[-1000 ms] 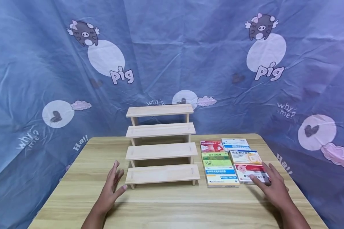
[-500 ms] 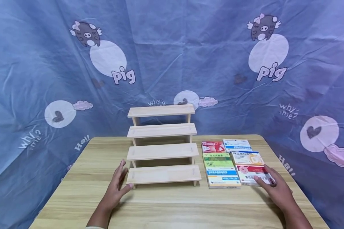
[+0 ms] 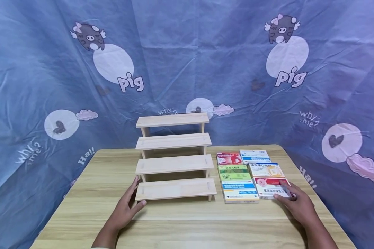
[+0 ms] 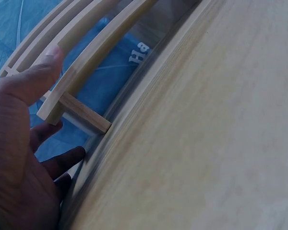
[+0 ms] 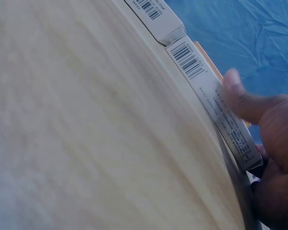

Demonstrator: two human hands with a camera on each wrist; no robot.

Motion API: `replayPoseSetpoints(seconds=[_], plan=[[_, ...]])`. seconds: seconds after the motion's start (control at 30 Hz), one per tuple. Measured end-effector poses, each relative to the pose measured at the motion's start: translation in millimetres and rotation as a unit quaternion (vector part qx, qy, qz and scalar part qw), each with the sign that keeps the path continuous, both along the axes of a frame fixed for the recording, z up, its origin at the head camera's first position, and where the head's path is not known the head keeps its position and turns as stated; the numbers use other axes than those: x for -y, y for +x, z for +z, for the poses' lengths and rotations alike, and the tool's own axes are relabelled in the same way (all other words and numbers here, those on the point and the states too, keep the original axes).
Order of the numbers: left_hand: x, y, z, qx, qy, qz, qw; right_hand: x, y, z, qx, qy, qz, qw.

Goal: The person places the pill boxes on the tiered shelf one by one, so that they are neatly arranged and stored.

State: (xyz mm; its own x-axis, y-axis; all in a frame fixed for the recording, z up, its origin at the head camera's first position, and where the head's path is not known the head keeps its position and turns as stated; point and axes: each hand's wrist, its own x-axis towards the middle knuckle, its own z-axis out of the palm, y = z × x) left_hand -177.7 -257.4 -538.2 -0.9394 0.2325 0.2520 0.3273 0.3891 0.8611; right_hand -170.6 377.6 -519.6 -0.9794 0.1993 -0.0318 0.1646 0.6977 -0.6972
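Both hands were set low over the front half of the table [image 3: 180, 226], well apart from each other. Spread wide, the left hand [image 3: 123, 209] had its thumb and fingers about the left end of the bottom shelf of a four-step wooden stand [image 3: 174, 164], without a closed grip; whether it touched the wood could not be told. Thumb and fingers of the right hand [image 3: 301, 206] bracketed the right end of a red-and-white box [image 3: 265, 188], bent round it, though the views did not settle whether they pinched it. That box lay at the front of the right-hand column, with a white box with an orange design [image 3: 262, 169] behind it and a pale blue-and-white box [image 3: 253, 155] at the back. Just to the left ran a second column: a bright blue-and-white box [image 3: 240, 192] in front, a green box [image 3: 234, 174] next, a red box [image 3: 229, 158] farthest. Beyond the table hung a creased blue cloth [image 3: 171, 38] printed with winged pigs and pale circles.
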Motion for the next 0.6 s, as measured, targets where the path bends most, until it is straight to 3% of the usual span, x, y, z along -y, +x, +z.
replayPoseSetpoints(seconds=[0.33, 0.47, 0.6], plan=[[0.0, -1.5, -0.3, -0.010, -0.010, 0.002, 0.9999, -4.0, -2.5, -2.8, 0.011, 0.003, 0.015, 0.9998], [-0.7, -0.7, 1.5, -0.001, -0.006, 0.017, 0.9998, -4.4, -1.9, -2.9, 0.012, 0.005, 0.016, 0.9998], [-1.0, -3.3, 1.9, -0.014, 0.006, 0.037, 0.9992, -5.1, -1.2, -1.7, 0.017, 0.004, 0.013, 0.9998]])
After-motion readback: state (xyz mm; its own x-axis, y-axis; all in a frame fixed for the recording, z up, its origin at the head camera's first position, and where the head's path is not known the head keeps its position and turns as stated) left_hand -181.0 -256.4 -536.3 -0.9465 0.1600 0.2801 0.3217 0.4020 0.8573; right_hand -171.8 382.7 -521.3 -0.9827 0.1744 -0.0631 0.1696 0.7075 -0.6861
